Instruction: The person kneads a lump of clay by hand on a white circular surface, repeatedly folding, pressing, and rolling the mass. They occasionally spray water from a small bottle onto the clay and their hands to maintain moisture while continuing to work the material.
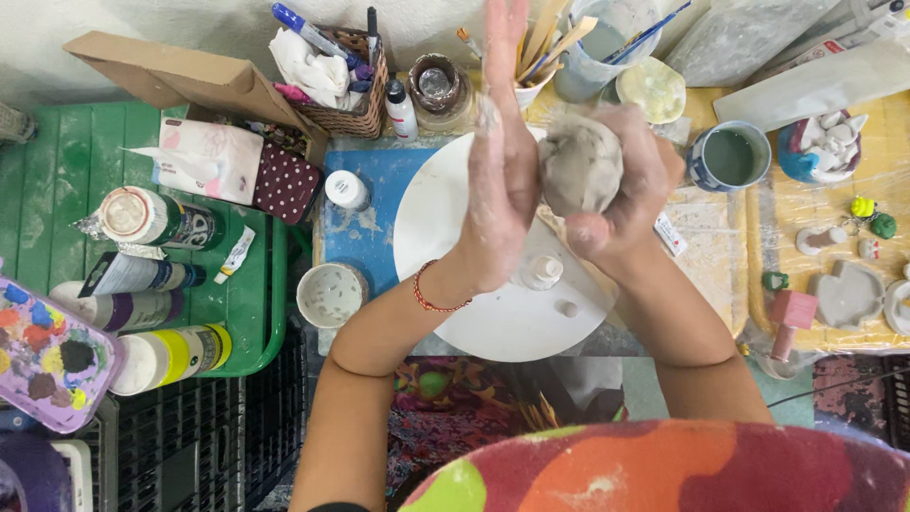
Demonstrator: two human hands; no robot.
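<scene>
The right hand (621, 180) held a lump of grey clay (580, 163) above the white round board (493, 284), its grip wrapped around the far side and underside of the lump, thumb curled beneath. The left hand (502, 180) was flat and open — fingers straight and together, its grip wide and holding nothing — with the palm pressed against the clay's near side. Both hands were smeared with pale clay residue, and a red bracelet (431, 296) circled the left wrist. Judging from its look, the clay was at an early stage: a rough, creased ball with no clear form, so the shaping seemed mostly left to do. Two small white pieces (542, 272) sat on the board beneath the hands. A small speckled bowl (330, 294) stood just beside the board's left edge, and a mug of cloudy water (728, 156) stood to the right. On the green tray (248, 284) lay several paint bottles (156, 218), with a purple palette (52, 356) of mixed colours further left. Finished little clay figures (848, 294) rested on the yellow table (891, 133) at the right.
</scene>
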